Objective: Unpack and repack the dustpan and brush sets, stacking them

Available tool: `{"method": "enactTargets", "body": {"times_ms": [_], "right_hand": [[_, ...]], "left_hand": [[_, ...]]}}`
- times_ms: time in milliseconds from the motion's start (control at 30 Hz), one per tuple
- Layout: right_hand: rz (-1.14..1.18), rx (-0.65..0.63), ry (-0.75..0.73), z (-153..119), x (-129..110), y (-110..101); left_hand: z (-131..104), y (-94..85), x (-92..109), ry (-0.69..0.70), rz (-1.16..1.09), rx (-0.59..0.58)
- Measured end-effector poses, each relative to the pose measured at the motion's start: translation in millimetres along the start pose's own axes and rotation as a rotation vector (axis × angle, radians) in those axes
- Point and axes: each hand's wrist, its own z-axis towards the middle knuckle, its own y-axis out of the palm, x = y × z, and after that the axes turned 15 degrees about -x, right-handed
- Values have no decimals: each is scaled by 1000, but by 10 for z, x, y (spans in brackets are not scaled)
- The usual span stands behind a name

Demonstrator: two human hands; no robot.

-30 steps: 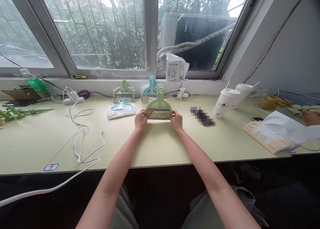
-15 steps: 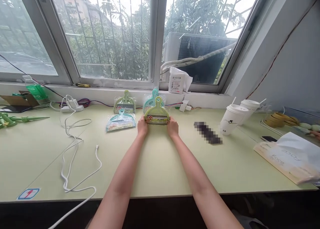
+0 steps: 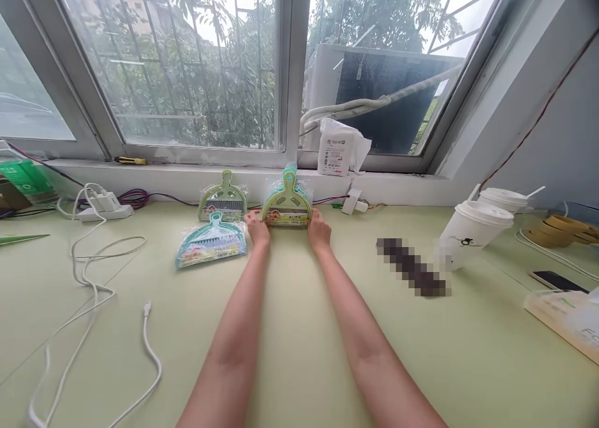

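A green dustpan and brush set [image 3: 287, 198] in clear plastic wrap stands upright against teal ones [image 3: 290, 168] by the wall under the window. My left hand [image 3: 258, 229] is at its lower left edge, with the fingers loosened and partly spread. At the lower right edge, my right hand [image 3: 319, 231] has its fingers curled against the side of the pack. To the left, another green dustpan set [image 3: 226, 197] leans upright on the wall. In front of that one lies a blue dustpan set [image 3: 213, 244], also wrapped.
White cables [image 3: 88, 278] and a power strip [image 3: 105, 212] lie to the left. A blurred dark object [image 3: 412, 267], paper cups [image 3: 475, 231], tape rolls [image 3: 555, 230], a phone [image 3: 559, 281] and a tissue pack [image 3: 568, 322] are right. A white package [image 3: 337, 148] sits on the sill.
The green dustpan set has moved back against the teal ones. My left hand has loosened at its edge, while the right stays at the side. The view has come closer to the table.
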Motion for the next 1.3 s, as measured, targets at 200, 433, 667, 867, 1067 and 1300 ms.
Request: {"method": "enactTargets", "body": {"times_ms": [200, 433, 667, 867, 1067, 1300], "right_hand": [[1, -23, 37, 127, -7, 36], [-5, -15, 15, 110, 4, 25], [101, 197, -23, 90, 16, 3], [161, 309, -54, 49, 24, -29], [179, 363, 56, 76, 72, -4], [398, 476, 348, 12, 175, -98]], "left_hand": [[174, 90, -60, -3, 45, -58], [157, 123, -71, 35, 67, -96], [102, 109, 20, 54, 82, -48], [53, 99, 52, 114, 116, 36], [10, 63, 77, 182, 110, 111], [-292, -143, 217, 216, 282, 122]]}}
